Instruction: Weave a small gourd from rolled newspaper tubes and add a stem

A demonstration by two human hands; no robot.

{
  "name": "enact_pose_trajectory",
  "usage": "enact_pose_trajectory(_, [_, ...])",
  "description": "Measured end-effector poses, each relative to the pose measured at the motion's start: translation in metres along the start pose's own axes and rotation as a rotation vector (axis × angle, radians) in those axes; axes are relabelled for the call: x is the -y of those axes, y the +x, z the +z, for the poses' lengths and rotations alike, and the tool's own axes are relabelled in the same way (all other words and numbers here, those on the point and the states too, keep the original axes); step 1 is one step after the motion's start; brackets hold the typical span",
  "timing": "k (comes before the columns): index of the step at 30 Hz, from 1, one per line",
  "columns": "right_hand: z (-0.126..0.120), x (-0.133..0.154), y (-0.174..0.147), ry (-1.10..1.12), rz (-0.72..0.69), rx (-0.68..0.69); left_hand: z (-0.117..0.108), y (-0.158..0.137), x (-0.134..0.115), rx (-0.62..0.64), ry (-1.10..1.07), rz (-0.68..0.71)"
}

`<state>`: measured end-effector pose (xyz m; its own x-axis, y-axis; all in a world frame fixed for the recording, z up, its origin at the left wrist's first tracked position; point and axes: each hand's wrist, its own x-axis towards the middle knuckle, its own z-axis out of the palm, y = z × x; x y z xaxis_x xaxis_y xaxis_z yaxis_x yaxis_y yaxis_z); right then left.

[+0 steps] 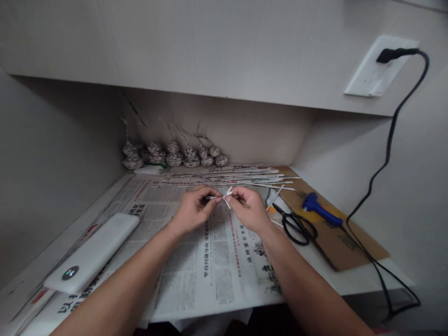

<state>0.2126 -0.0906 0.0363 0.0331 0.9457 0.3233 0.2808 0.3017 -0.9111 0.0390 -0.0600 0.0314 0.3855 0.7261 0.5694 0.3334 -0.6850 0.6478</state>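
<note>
My left hand (pixel 198 205) and my right hand (pixel 248 205) meet above the newspaper (pixel 185 280), thumbs and forefingers pinched. Between them they hold a small crossed piece of white paper strips (pixel 228 198), its short ends poking out near the right fingertips. A thin strip end also shows inside the left fingers. Just beyond my hands lies a bundle of long rolled paper sticks (pixel 224 177), spread side by side across the table.
Several woven gourd shapes (pixel 191 157) stand along the back wall. Black scissors (pixel 299 227) and a blue glue gun (pixel 322 210) lie right, the gun on cardboard (pixel 345 247), its cord (pixel 388 154) running toward a wall socket (pixel 371 74). A white device (pixel 94 252) lies left.
</note>
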Motion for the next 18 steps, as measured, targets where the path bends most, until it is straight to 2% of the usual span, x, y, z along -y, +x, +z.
enact_pose_trajectory(6, [0.0023, -0.0031, -0.003, -0.131, -0.072, -0.005, -0.0015, 0.0005, -0.0025, -0.012, 0.01, -0.007])
enact_pose_trajectory(13, [0.0022, -0.0072, 0.0001, -0.071, -0.046, 0.03, -0.0019, 0.0012, -0.0014, -0.017, 0.034, 0.012])
enact_pose_trajectory(18, [0.0058, -0.0018, -0.005, -0.181, -0.091, -0.037, -0.0018, 0.0004, -0.0015, 0.005, 0.047, 0.032])
